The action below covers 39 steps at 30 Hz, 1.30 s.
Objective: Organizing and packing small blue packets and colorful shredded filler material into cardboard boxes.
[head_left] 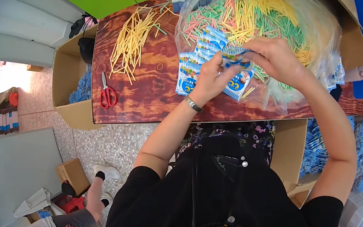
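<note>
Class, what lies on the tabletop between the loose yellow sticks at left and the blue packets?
In the head view, a small thin ring, perhaps a rubber band, lies on the patterned tabletop between the yellow sticks and the packets.

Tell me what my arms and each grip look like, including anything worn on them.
Your left sleeve and right sleeve are short and black, ending above the elbows. The left grip and right grip are ungloved hands. A silvery metal band, perhaps a watch or bracelet, circles the left wrist; I see none on the right.
</note>
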### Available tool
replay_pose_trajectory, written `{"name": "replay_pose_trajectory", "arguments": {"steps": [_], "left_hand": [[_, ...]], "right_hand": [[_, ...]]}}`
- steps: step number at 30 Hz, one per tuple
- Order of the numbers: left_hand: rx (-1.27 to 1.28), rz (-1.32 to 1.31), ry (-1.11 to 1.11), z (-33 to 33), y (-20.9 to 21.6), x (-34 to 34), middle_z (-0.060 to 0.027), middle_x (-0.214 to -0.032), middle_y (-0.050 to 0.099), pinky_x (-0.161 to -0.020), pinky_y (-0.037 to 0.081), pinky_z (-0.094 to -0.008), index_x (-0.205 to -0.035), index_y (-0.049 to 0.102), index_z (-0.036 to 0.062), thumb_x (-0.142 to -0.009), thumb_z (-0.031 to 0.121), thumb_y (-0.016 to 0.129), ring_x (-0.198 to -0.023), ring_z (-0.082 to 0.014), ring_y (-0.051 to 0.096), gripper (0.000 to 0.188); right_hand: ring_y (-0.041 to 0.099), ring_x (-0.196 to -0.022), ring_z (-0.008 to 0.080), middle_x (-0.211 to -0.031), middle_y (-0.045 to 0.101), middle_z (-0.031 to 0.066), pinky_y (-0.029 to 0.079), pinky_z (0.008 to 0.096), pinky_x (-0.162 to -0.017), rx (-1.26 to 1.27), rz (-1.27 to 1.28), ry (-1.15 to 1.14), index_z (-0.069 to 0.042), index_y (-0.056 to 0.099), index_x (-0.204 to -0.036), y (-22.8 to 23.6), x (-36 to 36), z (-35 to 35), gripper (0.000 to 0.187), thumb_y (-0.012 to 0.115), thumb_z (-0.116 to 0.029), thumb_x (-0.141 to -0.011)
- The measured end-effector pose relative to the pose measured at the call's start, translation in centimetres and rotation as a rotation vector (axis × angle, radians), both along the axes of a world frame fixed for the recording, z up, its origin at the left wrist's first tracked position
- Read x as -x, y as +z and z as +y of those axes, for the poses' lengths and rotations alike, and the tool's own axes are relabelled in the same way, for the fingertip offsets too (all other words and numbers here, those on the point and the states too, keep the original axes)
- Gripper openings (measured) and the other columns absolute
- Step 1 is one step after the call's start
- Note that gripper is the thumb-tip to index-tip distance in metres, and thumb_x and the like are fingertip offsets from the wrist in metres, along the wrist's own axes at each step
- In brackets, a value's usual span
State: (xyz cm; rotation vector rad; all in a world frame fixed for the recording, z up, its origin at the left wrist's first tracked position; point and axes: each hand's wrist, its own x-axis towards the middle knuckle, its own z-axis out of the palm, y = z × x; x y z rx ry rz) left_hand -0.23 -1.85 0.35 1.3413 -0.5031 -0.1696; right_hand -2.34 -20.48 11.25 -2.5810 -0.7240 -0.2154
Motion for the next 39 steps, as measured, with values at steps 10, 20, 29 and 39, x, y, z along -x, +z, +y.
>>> {"name": "replay_pose_trajectory", "arguments": {"steps": [10,20,29,39], "left_hand": [[-0.281,0.058,0.054,9.8,-1.6,-0.7,-0.0010,-0.088,0.065,-0.070,0.047,-0.0220,-0.103,0.063,-0.0027,-0.091,0.006,0.062,-0.079,-0.0039,0.055,0.015],[-0.426,0.226,0.003,14.2,-3.0,-1.1,-0.0019,-0.084,0.067,-0.064,0.050,-0.0209,-0.093,0.062,-0.0016,-0.087,0.006,0.068,-0.074,-0.0045,0.060,0.011],[-0.754,-0.229,0.345,13.5,-8.9,-0.6,-0.0085,-0.101,0.057,-0.069,0.051,-0.0246,-0.100,0.059,-0.0038,-0.076,0.008,0.079,-0.081,-0.0117,0.062,0.033],[-0.876,-0.219,0.256,12.9,-7.5,-0.5,-0.0131,-0.097,0.063,-0.081,0.048,-0.0370,-0.119,0.056,-0.0017,-0.067,0.023,0.085,-0.094,-0.0257,0.058,0.064]], "right_hand": [[0.062,-0.080,0.0253,-0.081,0.061,0.0083,0.052,0.0383,-0.068,0.310,0.154,0.148,-0.006,0.060,-0.087,-13.4,5.6,-2.9,0.011,0.058,-0.015,-0.080],[0.057,-0.101,0.0282,-0.094,0.056,0.0097,0.055,0.0341,-0.071,0.537,-0.068,0.174,-0.004,0.057,-0.090,-16.6,7.4,-2.0,0.021,0.062,-0.022,-0.080],[0.060,-0.076,0.0268,-0.085,0.058,0.0096,0.048,0.0368,-0.067,-0.098,0.425,-0.252,-0.006,0.055,-0.095,-9.3,3.0,-6.6,0.013,0.061,-0.009,-0.084],[0.061,-0.098,0.0362,-0.102,0.062,0.0175,0.051,0.0448,-0.084,0.180,0.261,-0.375,-0.004,0.057,-0.103,-13.5,-4.7,3.4,0.027,0.063,-0.023,-0.085]]}}
